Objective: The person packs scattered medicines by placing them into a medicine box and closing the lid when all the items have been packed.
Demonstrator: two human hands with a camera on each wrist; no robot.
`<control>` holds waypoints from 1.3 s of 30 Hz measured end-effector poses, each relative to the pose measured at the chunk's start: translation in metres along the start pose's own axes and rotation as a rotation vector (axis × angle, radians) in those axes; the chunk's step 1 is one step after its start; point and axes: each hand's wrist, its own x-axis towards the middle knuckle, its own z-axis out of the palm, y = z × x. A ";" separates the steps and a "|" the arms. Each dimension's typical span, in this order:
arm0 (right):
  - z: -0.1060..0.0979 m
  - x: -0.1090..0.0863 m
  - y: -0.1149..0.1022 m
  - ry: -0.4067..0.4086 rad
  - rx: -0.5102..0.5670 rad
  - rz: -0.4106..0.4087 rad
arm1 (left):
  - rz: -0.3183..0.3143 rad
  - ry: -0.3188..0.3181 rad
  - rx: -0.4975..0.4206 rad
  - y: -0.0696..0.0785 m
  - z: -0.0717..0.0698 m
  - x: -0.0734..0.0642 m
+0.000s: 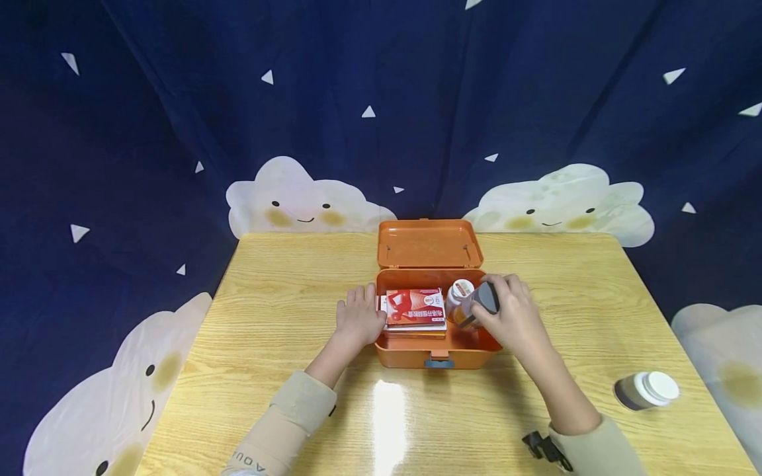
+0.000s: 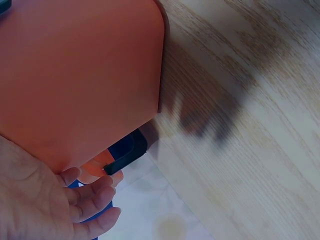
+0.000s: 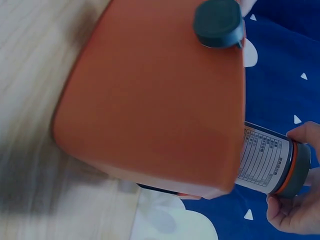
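An orange storage box (image 1: 405, 359) stands on the table with its lid (image 1: 425, 243) folded back. My right hand (image 1: 513, 317) pinches a supplement bottle (image 3: 265, 157) by its dark grey cap, the bottle tilted, its lower part below the box's right rim. Beside it inside the box is a white-capped bottle (image 1: 460, 289). A red and white medicine carton (image 1: 415, 307) lies on top of other flat cartons in the left part. My left hand (image 1: 360, 317) rests against the box's left side, its fingers loosely extended near the rim.
A white-capped bottle with a dark label (image 1: 645, 390) lies tilted on the wooden table (image 1: 286, 284) at the right. A blue-grey latch (image 1: 439, 363) is on the box's front. A dark blue curtain (image 1: 333, 132) with clouds hangs behind the table.
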 end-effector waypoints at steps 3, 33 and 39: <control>0.006 -0.001 0.002 -0.012 -0.018 -0.012 | 0.000 0.000 -0.002 0.000 0.000 0.000; 0.046 -0.003 0.010 -0.178 -0.236 -0.078 | 0.000 -0.008 0.004 -0.001 -0.001 0.000; 0.049 -0.003 0.009 -0.209 -0.268 -0.072 | 0.001 -0.016 0.016 0.000 0.000 0.001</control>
